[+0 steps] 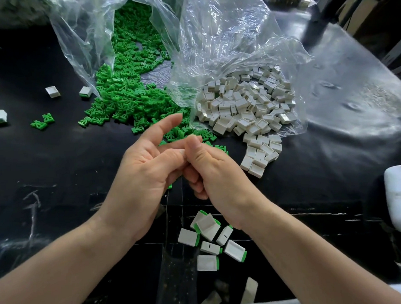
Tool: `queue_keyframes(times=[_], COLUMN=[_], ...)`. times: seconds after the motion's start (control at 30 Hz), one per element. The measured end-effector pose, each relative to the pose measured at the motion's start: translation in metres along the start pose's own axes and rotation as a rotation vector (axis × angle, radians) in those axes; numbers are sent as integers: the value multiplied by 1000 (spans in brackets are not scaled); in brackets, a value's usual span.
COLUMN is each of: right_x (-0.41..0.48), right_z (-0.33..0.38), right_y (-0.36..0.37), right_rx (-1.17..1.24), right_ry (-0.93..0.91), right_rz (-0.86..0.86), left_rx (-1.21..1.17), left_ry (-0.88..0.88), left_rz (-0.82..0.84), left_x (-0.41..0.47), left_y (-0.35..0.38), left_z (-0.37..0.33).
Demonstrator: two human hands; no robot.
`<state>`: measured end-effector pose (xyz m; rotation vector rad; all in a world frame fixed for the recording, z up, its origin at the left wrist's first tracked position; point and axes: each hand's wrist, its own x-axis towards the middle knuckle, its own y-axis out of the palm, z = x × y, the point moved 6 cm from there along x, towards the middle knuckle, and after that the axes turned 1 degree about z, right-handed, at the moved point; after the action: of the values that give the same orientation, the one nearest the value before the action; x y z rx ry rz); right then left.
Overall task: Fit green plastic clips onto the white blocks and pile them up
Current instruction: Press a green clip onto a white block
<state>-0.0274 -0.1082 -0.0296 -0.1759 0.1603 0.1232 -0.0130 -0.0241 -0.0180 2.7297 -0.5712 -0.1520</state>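
Green plastic clips [128,90], small and fan-shaped, lie in a loose heap that runs from the upper centre of the frame down to its middle on the black tabletop [58,172]. Two stray clips [42,121] sit apart at left. White blocks [246,108], hollow squares, some with a slit in one face, are heaped right of centre. At lower centre several finished blocks [210,241], each showing a green edge, lie clustered, one resting on another. A few single blocks [53,91] lie scattered at upper left.
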Motion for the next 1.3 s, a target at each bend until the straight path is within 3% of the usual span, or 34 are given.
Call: queue_keyframes(times=[0.47, 0.7, 0.8, 0.93, 1.03, 1.2, 1.3], right_x=[0, 0, 0, 1, 6, 9, 8], right_z=[-1, 2, 4, 0, 2, 7, 8], right_y=[-1, -2, -6, -12, -41, -100, -113], right_rx=[1, 33, 75, -70, -150, -374, -649], right_ry=[-13, -60, 2, 97, 82, 27, 13], right_rz=[-33, -11, 54, 105, -71, -473, -534], left_rx=[-35, -9, 29, 105, 208, 488, 598], left_ry=[-62, -58, -76, -105, -94, -215, -176], left_rz=[-32, 36, 51, -30, -80, 216, 223], left_x=[-2, -4, -2, -1, -1, -13, -13], left_y=[-1, 3, 1, -6, -10, 11, 12], left_z=[6, -2, -2, 1, -1, 5, 5])
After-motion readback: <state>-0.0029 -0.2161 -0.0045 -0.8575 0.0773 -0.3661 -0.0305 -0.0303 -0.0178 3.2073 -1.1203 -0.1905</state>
